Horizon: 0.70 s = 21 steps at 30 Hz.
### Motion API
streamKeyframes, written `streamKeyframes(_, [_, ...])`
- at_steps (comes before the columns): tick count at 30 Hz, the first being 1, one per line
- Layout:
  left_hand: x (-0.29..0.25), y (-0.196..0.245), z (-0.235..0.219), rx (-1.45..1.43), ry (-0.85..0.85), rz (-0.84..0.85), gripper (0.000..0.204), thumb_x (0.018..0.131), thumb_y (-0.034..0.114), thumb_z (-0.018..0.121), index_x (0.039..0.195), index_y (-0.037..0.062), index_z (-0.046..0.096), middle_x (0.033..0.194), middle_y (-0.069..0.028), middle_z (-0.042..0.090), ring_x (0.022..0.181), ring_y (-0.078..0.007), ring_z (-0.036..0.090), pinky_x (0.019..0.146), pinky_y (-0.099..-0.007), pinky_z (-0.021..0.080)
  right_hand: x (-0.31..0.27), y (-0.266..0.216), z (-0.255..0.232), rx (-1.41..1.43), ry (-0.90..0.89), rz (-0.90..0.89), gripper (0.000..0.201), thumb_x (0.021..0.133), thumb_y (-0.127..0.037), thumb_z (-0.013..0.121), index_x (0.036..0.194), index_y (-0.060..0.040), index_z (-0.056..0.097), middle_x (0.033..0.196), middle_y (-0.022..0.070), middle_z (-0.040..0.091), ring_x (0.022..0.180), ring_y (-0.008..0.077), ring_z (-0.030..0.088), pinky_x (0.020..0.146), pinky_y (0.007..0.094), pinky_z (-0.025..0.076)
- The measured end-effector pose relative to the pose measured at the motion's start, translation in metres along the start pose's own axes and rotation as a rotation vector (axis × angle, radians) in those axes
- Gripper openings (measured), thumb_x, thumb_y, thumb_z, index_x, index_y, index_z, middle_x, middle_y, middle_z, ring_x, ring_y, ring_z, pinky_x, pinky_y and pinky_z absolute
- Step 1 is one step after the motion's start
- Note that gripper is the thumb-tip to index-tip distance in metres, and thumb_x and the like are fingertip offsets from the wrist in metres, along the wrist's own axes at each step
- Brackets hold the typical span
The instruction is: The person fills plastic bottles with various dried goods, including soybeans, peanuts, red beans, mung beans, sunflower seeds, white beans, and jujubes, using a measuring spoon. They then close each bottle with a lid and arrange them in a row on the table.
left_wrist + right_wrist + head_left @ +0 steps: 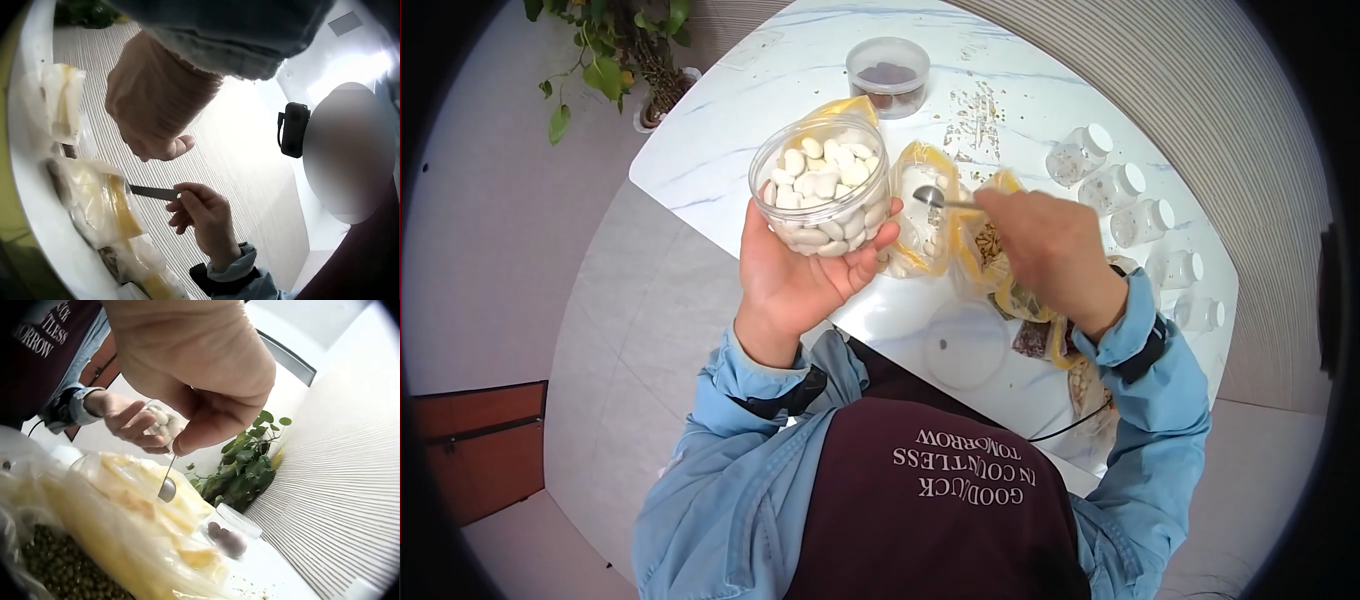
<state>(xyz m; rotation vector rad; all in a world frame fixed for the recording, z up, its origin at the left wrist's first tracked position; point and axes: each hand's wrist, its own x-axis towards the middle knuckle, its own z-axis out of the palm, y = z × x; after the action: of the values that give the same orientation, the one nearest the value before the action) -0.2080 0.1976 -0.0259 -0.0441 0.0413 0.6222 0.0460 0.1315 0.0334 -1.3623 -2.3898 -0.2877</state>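
My left hand holds up a clear round jar heaped with white beans, its fingers curled under and around the side. A metal spoon is pinched in my right hand, its bowl over an open yellow-edged bag with white contents. In the right wrist view the right hand grips the handle, and the spoon bowl hangs down in front of the bags. The left wrist view shows the left hand from the back; the jar is not visible there.
Several small lidded jars line the table's right side. A tub of dark items stands at the back, near scattered crumbs. More bags lie beside the right hand, and a clear round lid lies near the front edge.
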Motion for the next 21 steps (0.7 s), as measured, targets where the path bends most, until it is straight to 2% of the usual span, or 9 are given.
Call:
streamKeyframes(3, [-0.001, 0.002, -0.005, 0.008, -0.031, -0.016, 0.073, 0.091, 0.062, 0.030, 0.147, 0.0147, 0.026, 0.144, -0.0313, 0.026, 0.121, -0.0467, 0.045, 0.092, -0.0461, 0.048, -0.003, -0.008, 0.009, -0.101, -0.024, -0.173, 0.031, 0.071, -0.011, 0.060, 0.101, -0.0045, 0.060, 0.066, 0.0013, 0.048, 0.061, 0.0156, 0.054, 0.050, 0.0300, 0.043])
streamKeyframes(4, [-0.001, 0.002, -0.005, 0.011, -0.031, -0.013, 0.073, 0.091, 0.062, 0.029, 0.147, 0.0147, 0.026, 0.144, -0.0314, 0.026, 0.121, -0.0468, 0.045, 0.092, -0.0462, 0.048, -0.004, -0.011, 0.011, -0.122, -0.019, -0.212, 0.029, 0.071, -0.012, 0.059, 0.099, -0.0032, 0.060, 0.066, 0.0000, 0.046, 0.061, 0.0138, 0.052, 0.051, 0.0275, 0.041])
streamKeyframes(10, [-0.002, 0.002, -0.004, 0.028, -0.019, 0.021, 0.073, 0.092, 0.062, 0.027, 0.147, 0.0148, 0.026, 0.143, -0.0318, 0.027, 0.121, -0.0475, 0.045, 0.092, -0.0466, 0.048, -0.009, -0.027, 0.011, -0.266, -0.096, -0.341, 0.026, 0.071, -0.014, 0.059, 0.094, -0.0027, 0.060, 0.067, -0.0011, 0.045, 0.061, 0.0125, 0.050, 0.050, 0.0254, 0.037])
streamKeyframes(12, [-0.002, 0.002, -0.005, 0.027, -0.017, 0.025, 0.073, 0.092, 0.062, 0.027, 0.146, 0.0148, 0.026, 0.143, -0.0318, 0.026, 0.121, -0.0477, 0.045, 0.092, -0.0467, 0.047, -0.009, -0.029, 0.007, -0.239, -0.130, -0.338, 0.026, 0.071, -0.014, 0.060, 0.094, -0.0023, 0.060, 0.067, -0.0011, 0.046, 0.061, 0.0123, 0.050, 0.050, 0.0256, 0.037])
streamKeyframes(15, [-0.001, -0.001, -0.001, 0.080, 0.048, 0.033, 0.079, 0.090, 0.068, 0.018, 0.146, 0.0132, 0.027, 0.139, -0.0318, 0.035, 0.117, -0.0467, 0.049, 0.086, -0.0462, 0.051, -0.017, -0.032, 0.009, -0.165, -0.197, -0.320, 0.025, 0.071, -0.014, 0.060, 0.094, -0.0022, 0.059, 0.067, -0.0007, 0.047, 0.062, 0.0123, 0.051, 0.050, 0.0259, 0.038])
streamKeyframes(19, [-0.002, 0.002, -0.005, 0.037, -0.008, -0.007, 0.072, 0.092, 0.062, 0.027, 0.147, 0.0160, 0.027, 0.144, -0.0313, 0.026, 0.123, -0.0478, 0.043, 0.094, -0.0473, 0.046, -0.021, -0.032, 0.012, -0.078, -0.340, -0.278, 0.033, 0.073, -0.013, 0.058, 0.105, -0.0044, 0.059, 0.073, 0.0004, 0.048, 0.066, 0.0136, 0.053, 0.055, 0.0269, 0.042])
streamKeyframes(21, [-0.002, -0.001, -0.003, 0.054, 0.003, -0.002, 0.072, 0.092, 0.063, 0.027, 0.147, 0.0168, 0.027, 0.144, -0.0312, 0.026, 0.123, -0.0478, 0.043, 0.095, -0.0474, 0.046, -0.020, -0.034, 0.010, -0.100, -0.255, -0.227, 0.021, 0.073, -0.014, 0.059, 0.092, -0.0052, 0.057, 0.070, 0.0000, 0.048, 0.065, 0.0136, 0.053, 0.052, 0.0272, 0.041])
